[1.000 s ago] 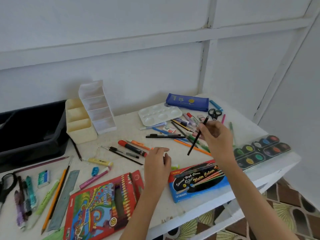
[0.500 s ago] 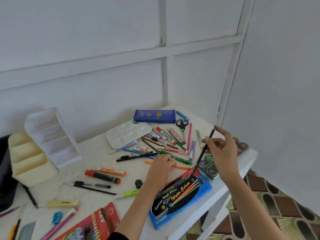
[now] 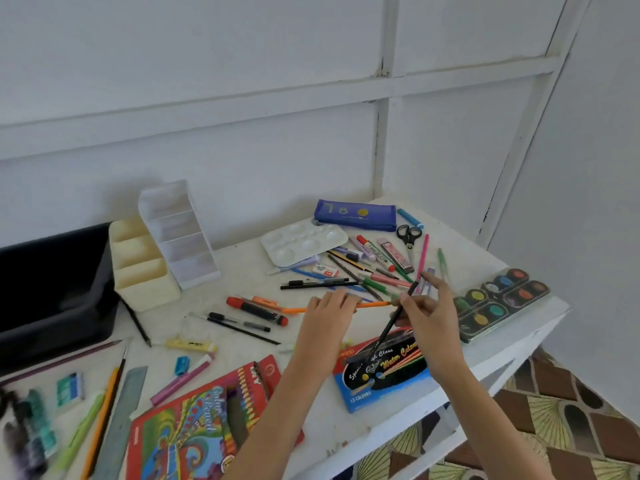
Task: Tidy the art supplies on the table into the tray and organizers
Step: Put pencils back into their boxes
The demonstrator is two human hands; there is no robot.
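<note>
- The black tray stands at the far left of the bench. The cream organizer is just beside it and the white organizer just beside that. All three are open at the top, probably ready for loose pens and pencils.
- The left hand lies palm down near the middle of the bench. Its fingers are bent over the orange pen and cover its middle. They are probably pinning or gathering it, but I cannot tell whether they pinch it.
- The black pencil is off the bench and well away from the organizers. It slants from the right hand down over the blue watercolour pencil box.
- The right hand pinches the pencil's upper part narrowly between the thumb and bent fingers. One finger is stretched out straight towards the heap of pens. Holding it this lightly suggests it is being carried for sorting, not used for drawing.
- The paint set lies at the bench's right edge, untouched.
</note>
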